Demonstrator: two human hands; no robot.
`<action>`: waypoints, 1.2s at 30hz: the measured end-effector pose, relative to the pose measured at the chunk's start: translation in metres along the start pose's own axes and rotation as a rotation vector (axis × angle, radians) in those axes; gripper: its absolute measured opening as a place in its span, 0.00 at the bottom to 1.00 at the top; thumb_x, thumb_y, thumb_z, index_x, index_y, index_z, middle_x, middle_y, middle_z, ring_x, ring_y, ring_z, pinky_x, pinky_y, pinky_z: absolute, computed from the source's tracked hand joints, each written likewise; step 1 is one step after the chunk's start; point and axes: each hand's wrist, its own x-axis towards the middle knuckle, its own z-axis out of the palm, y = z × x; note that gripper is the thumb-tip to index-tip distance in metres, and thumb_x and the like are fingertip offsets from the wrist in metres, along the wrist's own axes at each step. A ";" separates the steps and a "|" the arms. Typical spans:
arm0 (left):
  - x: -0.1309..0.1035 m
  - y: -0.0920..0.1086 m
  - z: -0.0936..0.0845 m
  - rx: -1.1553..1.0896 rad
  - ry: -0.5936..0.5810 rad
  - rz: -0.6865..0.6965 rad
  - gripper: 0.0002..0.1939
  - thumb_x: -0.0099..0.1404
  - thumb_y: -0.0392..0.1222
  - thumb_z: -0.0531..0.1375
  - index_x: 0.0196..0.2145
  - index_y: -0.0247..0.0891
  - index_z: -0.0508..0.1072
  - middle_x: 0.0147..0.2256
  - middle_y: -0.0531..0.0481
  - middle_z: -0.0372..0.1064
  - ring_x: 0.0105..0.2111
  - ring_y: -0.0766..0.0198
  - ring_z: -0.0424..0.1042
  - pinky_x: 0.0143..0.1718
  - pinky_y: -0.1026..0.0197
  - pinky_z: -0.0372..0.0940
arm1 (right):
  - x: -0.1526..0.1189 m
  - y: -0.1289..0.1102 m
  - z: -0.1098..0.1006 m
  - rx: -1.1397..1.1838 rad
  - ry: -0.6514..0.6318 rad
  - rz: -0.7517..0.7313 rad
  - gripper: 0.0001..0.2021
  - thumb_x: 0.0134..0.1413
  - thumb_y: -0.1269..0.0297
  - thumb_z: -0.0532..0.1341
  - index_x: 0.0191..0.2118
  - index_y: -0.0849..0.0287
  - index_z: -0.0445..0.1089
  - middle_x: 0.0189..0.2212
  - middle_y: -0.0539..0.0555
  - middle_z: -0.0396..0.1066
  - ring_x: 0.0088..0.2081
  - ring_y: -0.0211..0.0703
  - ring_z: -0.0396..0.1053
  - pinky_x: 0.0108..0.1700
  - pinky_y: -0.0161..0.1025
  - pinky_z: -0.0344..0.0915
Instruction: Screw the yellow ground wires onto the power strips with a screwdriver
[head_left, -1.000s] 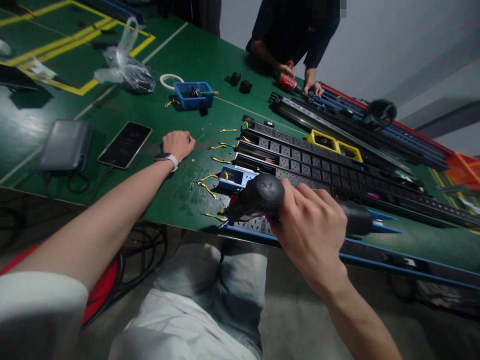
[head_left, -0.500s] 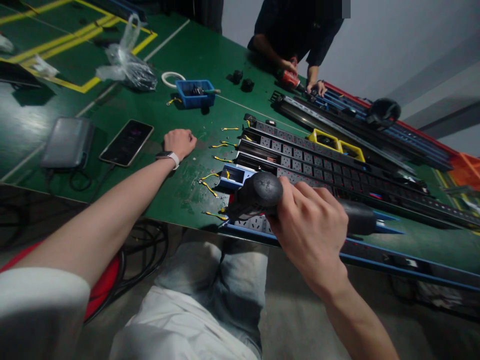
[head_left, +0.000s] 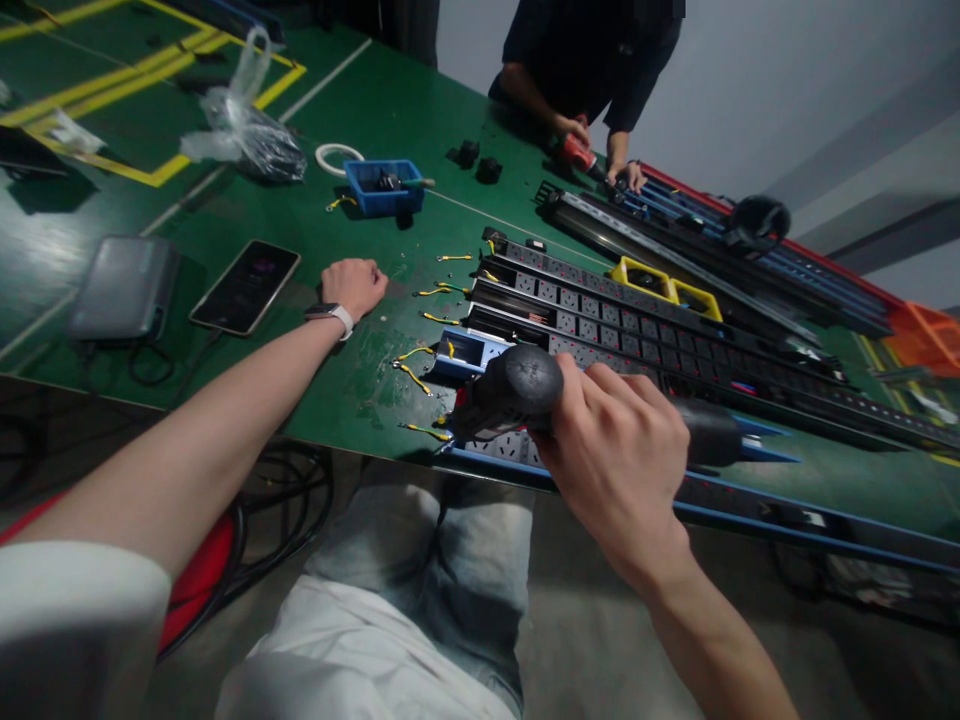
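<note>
My right hand (head_left: pixel 619 460) is wrapped round a black power drill (head_left: pixel 521 385) with red parts, its rounded end toward me. The drill is over the near ends of the blue-edged power strips (head_left: pixel 495 470), and its tip is hidden. My left hand (head_left: pixel 354 287) rests on the green table with curled fingers; whatever they hold, if anything, is hidden. Yellow-green ground wires (head_left: pixel 412 380) stick out from the strip ends between my hands. Black power strips (head_left: pixel 570 300) lie side by side beyond the drill.
A phone (head_left: pixel 246 287) and a grey box-shaped device (head_left: pixel 126 288) lie at the left. Farther back are a blue bin (head_left: pixel 384 203), a plastic bag (head_left: pixel 251 135) and yellow trays (head_left: pixel 645 280). Across the table, a co-worker holds a red drill (head_left: pixel 577 150) over more strips.
The view has shifted slightly, so everything sits a little farther left. Both my hands keep their places, the drill still in my right one.
</note>
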 end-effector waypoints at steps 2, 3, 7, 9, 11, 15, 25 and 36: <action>0.000 0.000 0.000 0.003 -0.006 -0.006 0.27 0.67 0.50 0.44 0.48 0.34 0.76 0.46 0.31 0.74 0.49 0.40 0.71 0.51 0.45 0.64 | -0.001 0.000 0.000 0.006 0.002 0.008 0.04 0.60 0.69 0.59 0.41 0.60 0.67 0.26 0.50 0.69 0.33 0.45 0.66 0.37 0.41 0.53; 0.000 0.000 -0.001 0.003 -0.009 -0.008 0.27 0.67 0.50 0.44 0.49 0.33 0.76 0.47 0.31 0.74 0.50 0.40 0.71 0.51 0.45 0.64 | -0.001 0.000 0.000 0.006 0.002 0.011 0.04 0.59 0.69 0.59 0.41 0.60 0.67 0.26 0.50 0.69 0.33 0.45 0.66 0.37 0.41 0.53; -0.001 0.001 -0.002 -0.006 -0.019 -0.011 0.27 0.67 0.50 0.44 0.49 0.33 0.76 0.47 0.31 0.73 0.50 0.40 0.71 0.51 0.45 0.64 | -0.007 0.002 -0.001 0.001 0.011 0.010 0.05 0.58 0.70 0.59 0.41 0.60 0.67 0.27 0.51 0.70 0.33 0.45 0.66 0.37 0.41 0.54; -0.001 0.001 -0.002 -0.010 -0.019 -0.013 0.27 0.67 0.50 0.44 0.49 0.33 0.76 0.47 0.31 0.73 0.50 0.40 0.71 0.51 0.46 0.64 | -0.011 0.004 0.000 0.003 0.018 0.009 0.07 0.56 0.70 0.60 0.42 0.61 0.67 0.27 0.51 0.70 0.32 0.45 0.66 0.37 0.40 0.54; -0.001 0.001 -0.003 -0.014 -0.015 -0.011 0.27 0.67 0.50 0.44 0.49 0.33 0.76 0.46 0.31 0.73 0.49 0.40 0.71 0.51 0.46 0.63 | -0.016 0.007 0.003 0.009 0.024 0.018 0.09 0.55 0.68 0.61 0.42 0.62 0.68 0.27 0.52 0.71 0.33 0.45 0.67 0.37 0.40 0.55; -0.002 0.001 -0.003 -0.028 -0.007 0.001 0.27 0.67 0.49 0.44 0.49 0.33 0.76 0.47 0.31 0.73 0.50 0.40 0.70 0.51 0.46 0.63 | -0.025 0.013 0.010 0.022 0.033 0.048 0.11 0.54 0.62 0.64 0.41 0.61 0.68 0.27 0.51 0.70 0.32 0.45 0.67 0.38 0.40 0.56; -0.003 0.001 -0.006 -0.051 -0.006 0.010 0.27 0.67 0.48 0.44 0.48 0.32 0.76 0.47 0.31 0.73 0.49 0.41 0.70 0.50 0.46 0.62 | -0.048 0.030 0.026 0.132 0.082 0.068 0.09 0.49 0.67 0.66 0.37 0.59 0.68 0.27 0.51 0.70 0.30 0.44 0.66 0.35 0.39 0.59; 0.000 -0.002 0.000 -0.064 -0.010 0.012 0.27 0.68 0.47 0.44 0.49 0.31 0.76 0.48 0.31 0.72 0.51 0.40 0.69 0.52 0.45 0.60 | -0.067 0.035 0.040 0.197 0.108 0.141 0.10 0.47 0.69 0.66 0.32 0.56 0.64 0.26 0.51 0.69 0.31 0.45 0.68 0.32 0.40 0.58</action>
